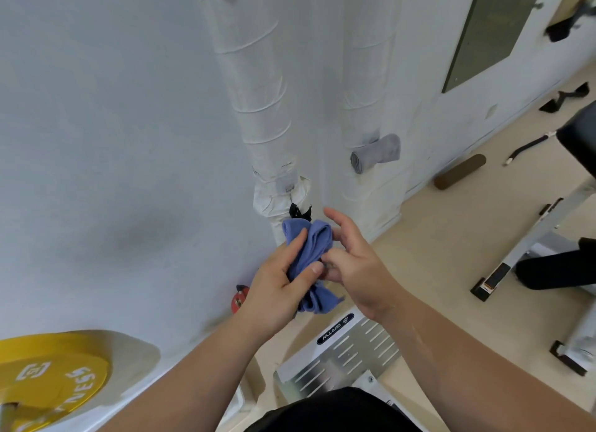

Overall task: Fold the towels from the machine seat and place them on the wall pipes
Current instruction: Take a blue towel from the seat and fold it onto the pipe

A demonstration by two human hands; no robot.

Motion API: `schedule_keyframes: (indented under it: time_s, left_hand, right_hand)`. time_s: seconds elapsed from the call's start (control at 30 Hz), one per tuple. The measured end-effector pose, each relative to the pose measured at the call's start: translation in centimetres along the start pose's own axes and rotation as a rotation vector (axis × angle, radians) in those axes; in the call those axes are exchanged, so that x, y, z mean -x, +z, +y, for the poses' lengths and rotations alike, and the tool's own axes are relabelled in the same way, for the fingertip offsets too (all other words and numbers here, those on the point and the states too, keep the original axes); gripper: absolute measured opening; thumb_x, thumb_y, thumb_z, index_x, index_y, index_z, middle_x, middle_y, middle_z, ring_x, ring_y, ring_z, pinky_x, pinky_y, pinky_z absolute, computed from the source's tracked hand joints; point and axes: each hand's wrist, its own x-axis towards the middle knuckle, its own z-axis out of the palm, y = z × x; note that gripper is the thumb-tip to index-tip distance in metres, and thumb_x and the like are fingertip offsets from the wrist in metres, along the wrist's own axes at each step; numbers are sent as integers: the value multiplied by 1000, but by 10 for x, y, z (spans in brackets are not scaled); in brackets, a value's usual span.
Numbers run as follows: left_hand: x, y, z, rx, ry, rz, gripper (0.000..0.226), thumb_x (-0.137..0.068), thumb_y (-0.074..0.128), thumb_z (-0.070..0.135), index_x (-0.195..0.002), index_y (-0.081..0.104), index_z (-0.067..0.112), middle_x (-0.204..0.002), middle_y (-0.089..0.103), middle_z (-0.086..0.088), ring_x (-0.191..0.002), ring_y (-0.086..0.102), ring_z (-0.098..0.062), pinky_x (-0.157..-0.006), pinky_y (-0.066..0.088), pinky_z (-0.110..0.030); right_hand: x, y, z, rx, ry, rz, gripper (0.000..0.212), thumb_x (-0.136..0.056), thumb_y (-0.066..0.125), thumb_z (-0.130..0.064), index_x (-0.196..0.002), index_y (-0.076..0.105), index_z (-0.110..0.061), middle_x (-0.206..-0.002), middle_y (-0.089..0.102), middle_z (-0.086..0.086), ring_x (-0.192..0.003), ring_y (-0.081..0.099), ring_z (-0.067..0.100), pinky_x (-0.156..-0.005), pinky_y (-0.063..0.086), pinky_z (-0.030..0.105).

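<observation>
A blue towel [311, 257], bunched and partly folded, is held in front of the white wrapped wall pipes [261, 115]. My left hand [274, 289] grips it from the left, thumb across its middle. My right hand [354, 260] touches the towel's right side with its lower fingers, while the upper fingers are spread and relaxed. A grey rolled towel [375, 154] sits on a stub of the right-hand pipe [367, 77]. The machine seat is not clearly in view.
A yellow weight plate [54, 377] lies at the lower left. A silver slotted machine plate [348, 351] is below my hands. A bench frame [529, 238] and black straps [564, 99] stand on the beige floor to the right, near a brown roller [459, 172].
</observation>
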Motion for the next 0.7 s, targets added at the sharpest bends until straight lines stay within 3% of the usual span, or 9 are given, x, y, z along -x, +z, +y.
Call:
schedule_keyframes:
  time_s: [0.1, 0.17, 0.23, 0.3, 0.4, 0.47, 0.57, 0.7]
  left_hand:
    - [-3, 5, 1, 25, -25, 82, 63, -91, 65, -1, -131, 57, 48, -108, 71, 13, -94, 67, 1, -80, 52, -16]
    - [-5, 8, 4, 20, -32, 122, 69, -89, 53, -9, -117, 66, 53, -95, 73, 0, -77, 66, -14, -69, 55, -36]
    - [-8, 8, 13, 16, -16, 62, 72, -86, 46, -13, -119, 69, 47, -97, 75, -4, -83, 68, -31, -76, 57, -48]
    - [-11, 5, 21, 70, -34, -50, 70, -85, 44, -15, -130, 65, 35, -111, 75, -1, -100, 70, -28, -81, 58, -46]
    - [-17, -4, 31, 240, -149, -200, 70, -83, 47, -12, -140, 52, 29, -125, 70, -13, -110, 68, -34, -83, 53, -42]
    - [-18, -14, 36, 355, -202, -238, 72, -80, 49, -11, -141, 48, 26, -124, 67, -25, -104, 65, -41, -85, 49, -46]
    - [-13, -29, 36, 516, -245, -216, 65, -83, 56, -3, -142, 50, 24, -127, 66, -26, -107, 67, -39, -88, 54, -44]
    - [9, -42, 17, 654, -301, -157, 59, -88, 69, 35, -144, 51, 37, -136, 65, -13, -124, 63, -32, -106, 48, -46]
  right_hand:
    - [4, -3, -1, 64, -32, -28, 66, -98, 40, 8, -141, 39, -42, -129, 61, -12, -107, 72, 20, -96, 58, 39]
    - [7, -10, -4, 195, -105, -24, 67, -97, 48, 7, -145, 39, -38, -121, 61, -15, -100, 72, 20, -94, 58, 34]
    - [5, -25, -8, 473, -240, 42, 68, -93, 66, -6, -148, 42, -37, -120, 53, -11, -106, 61, 14, -97, 50, 26]
    - [2, -41, -17, 701, -356, 40, 72, -87, 76, -26, -148, 41, -42, -130, 45, -9, -123, 48, 6, -106, 37, 19]
    - [0, -56, -42, 526, -227, -221, 76, -93, 72, -23, -150, 31, -51, -132, 59, -2, -124, 57, 4, -106, 42, 16]
    - [1, -57, -56, 407, -123, -364, 73, -99, 63, -14, -146, 30, -58, -117, 71, 10, -111, 69, 17, -101, 54, 33]
    - [0, -49, -63, 405, -108, -360, 60, -103, 55, -10, -136, 40, -58, -109, 75, 9, -104, 72, 27, -97, 55, 50]
    - [-3, -30, -56, 408, -87, -254, 41, -102, 54, -9, -117, 49, -47, -102, 76, 6, -91, 73, 23, -85, 58, 45]
